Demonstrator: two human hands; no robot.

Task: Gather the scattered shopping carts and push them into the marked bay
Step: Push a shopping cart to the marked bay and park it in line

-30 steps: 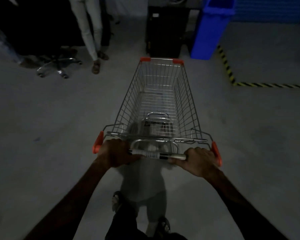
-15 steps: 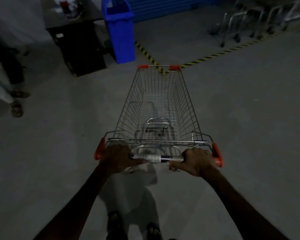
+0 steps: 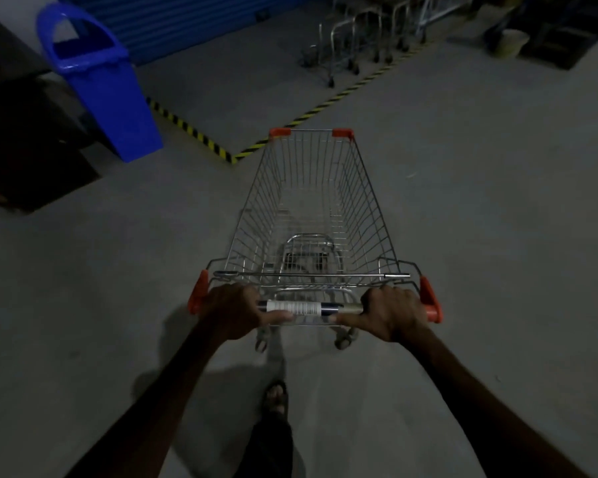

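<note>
Wire and thin tube make up the shopping cart (image 3: 311, 215), and its basket is empty, so it should roll light and answer quickly to a small push. It looks rigid rather than springy, though caster wheels (image 3: 342, 341) of this kind probably swivel and let the nose wander. The handle bar (image 3: 308, 308) is the natural hold, gripped wide for steering leverage. The left hand (image 3: 233, 310) is wrapped around the bar near its orange end cap, thumb lying along the tube; the right hand (image 3: 392, 313) grips the opposite end the same way. The cart stands on the concrete floor (image 3: 497, 201), its front just short of the yellow-black floor tape (image 3: 194, 131) marking the bay. Parked carts (image 3: 356, 39) sit nested deeper inside, and a blue bin (image 3: 101, 84) stands left of the tape corner.
</note>
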